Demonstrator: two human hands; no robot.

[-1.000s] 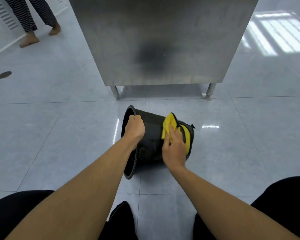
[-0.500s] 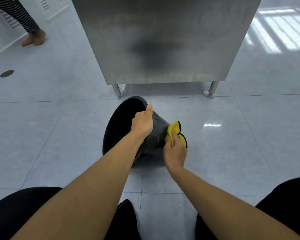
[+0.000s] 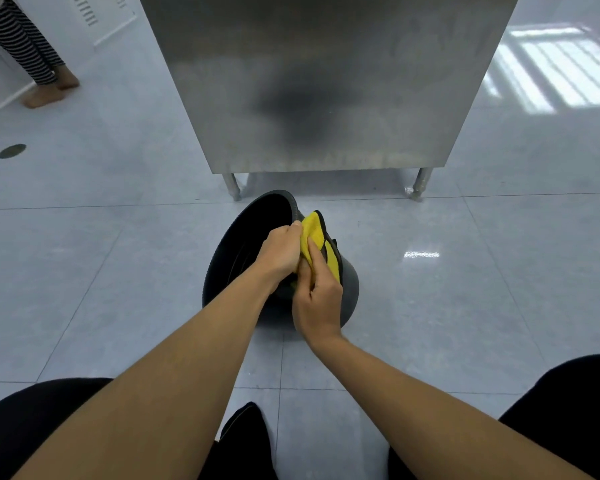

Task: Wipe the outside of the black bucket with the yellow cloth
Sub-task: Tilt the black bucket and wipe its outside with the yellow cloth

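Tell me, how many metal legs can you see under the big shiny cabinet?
2. One leg stands at the cabinet's front left corner, just behind the black bucket; the other leg is at the front right corner. Any back legs may be hidden.

Single head-worn view, forward and down, close over both forearms and floor (image 3: 464,306).

No readable text, labels or numbers anywhere. Steel cabinet (image 3: 326,81) face is blank. Black bucket (image 3: 348,289) shows no brand.
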